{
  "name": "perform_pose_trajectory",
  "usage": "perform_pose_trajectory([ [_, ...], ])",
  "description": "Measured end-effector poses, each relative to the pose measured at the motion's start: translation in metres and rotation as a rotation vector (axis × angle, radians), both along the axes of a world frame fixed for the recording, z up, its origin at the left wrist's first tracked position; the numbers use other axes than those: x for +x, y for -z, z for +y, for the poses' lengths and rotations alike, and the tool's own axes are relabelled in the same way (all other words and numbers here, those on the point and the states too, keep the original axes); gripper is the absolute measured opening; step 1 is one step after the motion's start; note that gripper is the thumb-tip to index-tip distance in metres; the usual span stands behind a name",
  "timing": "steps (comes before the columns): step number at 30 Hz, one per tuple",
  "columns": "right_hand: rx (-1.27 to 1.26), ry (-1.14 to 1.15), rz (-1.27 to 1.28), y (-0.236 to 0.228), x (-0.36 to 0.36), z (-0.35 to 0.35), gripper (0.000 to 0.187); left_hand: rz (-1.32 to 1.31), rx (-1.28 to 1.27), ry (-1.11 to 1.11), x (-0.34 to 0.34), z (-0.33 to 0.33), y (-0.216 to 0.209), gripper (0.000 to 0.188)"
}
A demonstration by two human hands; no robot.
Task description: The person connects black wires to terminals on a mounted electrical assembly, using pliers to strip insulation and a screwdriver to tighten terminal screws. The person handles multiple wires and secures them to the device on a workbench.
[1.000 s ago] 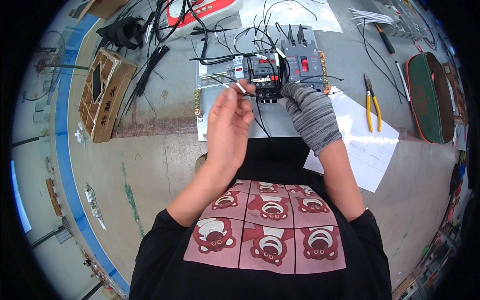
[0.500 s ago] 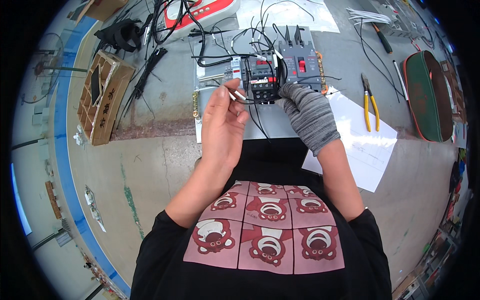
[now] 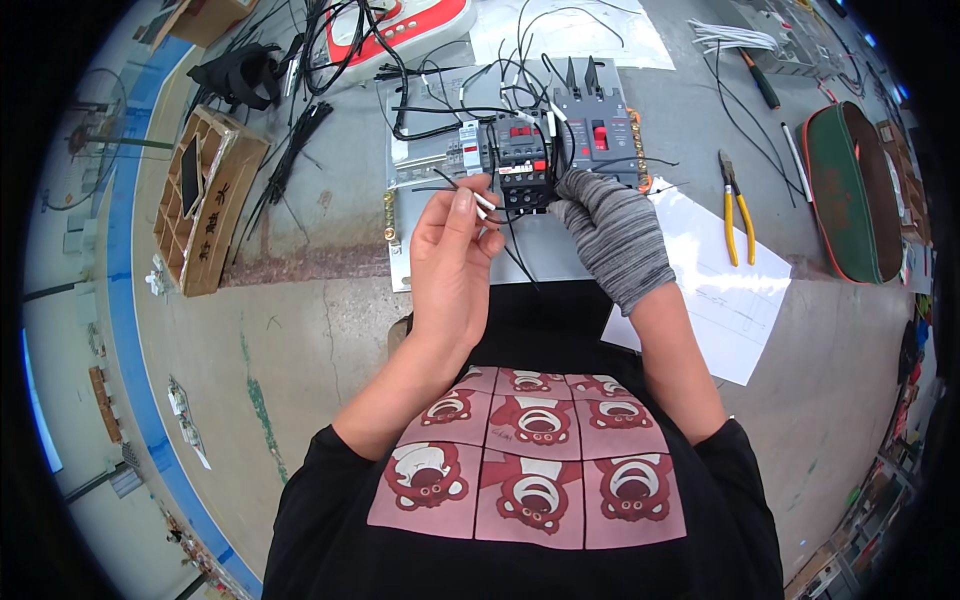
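A grey mounting plate [image 3: 560, 262] carries a black contactor block [image 3: 522, 172] with screw terminals, a small light-grey breaker [image 3: 470, 147] and a larger dark circuit breaker [image 3: 606, 118] with a red lever. My bare left hand [image 3: 448, 255] pinches black wires with white sleeves [image 3: 486, 206] between thumb and fingers, just left of the contactor block's lower end. On the block's right side, my right hand [image 3: 617, 243], in a grey knitted glove, has its fingers closed at the black wires [image 3: 566, 145]; its fingertips and exactly what they grip are hidden.
Yellow-handled cutters [image 3: 739, 210] lie right of the plate, near a white paper sheet [image 3: 722, 300]. Further right are a green pouch [image 3: 850, 190] and a screwdriver [image 3: 762, 80]. To the left stand a compartmented box [image 3: 220, 215] and a bundle of black strips [image 3: 290, 165].
My left hand has shifted slightly right and toward me, and the white-sleeved wires in its fingers have changed angle. My right hand keeps nearly the same place beside the contactor block.
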State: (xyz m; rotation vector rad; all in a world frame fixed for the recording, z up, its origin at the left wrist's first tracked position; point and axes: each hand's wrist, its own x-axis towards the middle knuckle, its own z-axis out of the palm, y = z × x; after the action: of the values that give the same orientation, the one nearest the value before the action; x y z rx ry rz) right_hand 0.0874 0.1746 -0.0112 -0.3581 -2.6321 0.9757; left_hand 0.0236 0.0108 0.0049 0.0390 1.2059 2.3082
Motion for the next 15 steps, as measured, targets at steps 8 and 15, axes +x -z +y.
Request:
perform_pose_trajectory([
  [8,0.022,-0.005,0.012,-0.002,0.000,-0.001,0.018,0.197,-0.073,-0.121,-0.007,0.000,0.000,0.016],
  [15,0.023,-0.003,0.038,-0.002,-0.001,-0.003,0.017,0.443,-0.240,-0.233,-0.021,0.003,0.003,0.014],
])
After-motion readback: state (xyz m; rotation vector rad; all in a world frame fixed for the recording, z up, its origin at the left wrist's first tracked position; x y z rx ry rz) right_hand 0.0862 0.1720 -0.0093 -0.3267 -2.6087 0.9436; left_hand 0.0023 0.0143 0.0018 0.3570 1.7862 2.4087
